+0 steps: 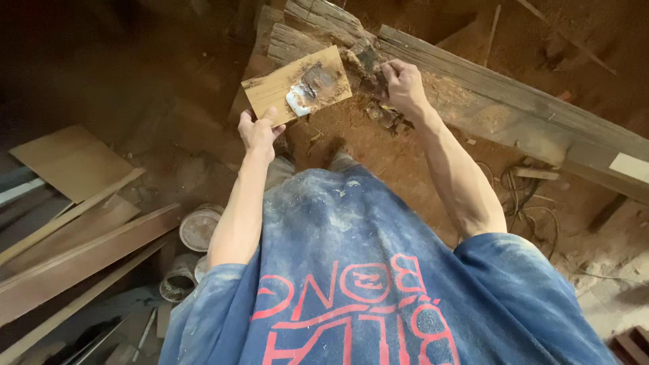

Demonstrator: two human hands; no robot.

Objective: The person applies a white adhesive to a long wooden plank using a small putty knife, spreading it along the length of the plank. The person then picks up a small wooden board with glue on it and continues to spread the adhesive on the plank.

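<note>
My left hand (259, 131) grips the near edge of a small flat wooden board (270, 89) and holds it up level. On the board lies a blob of white paste and a grey smear (305, 88). My right hand (403, 85) is closed, its fingertips pressed against a dark, damaged spot (368, 64) on a long weathered wooden beam (514, 108), just right of the board. Whether the right fingers pinch some filler I cannot tell.
Reddish sawdust (378, 149) covers the floor below the beam. Long wooden planks (81, 257) and a sheet of plywood (71, 161) lie at the left. Round tins (197, 230) stand by my left leg. Tangled wire (520, 196) lies at the right.
</note>
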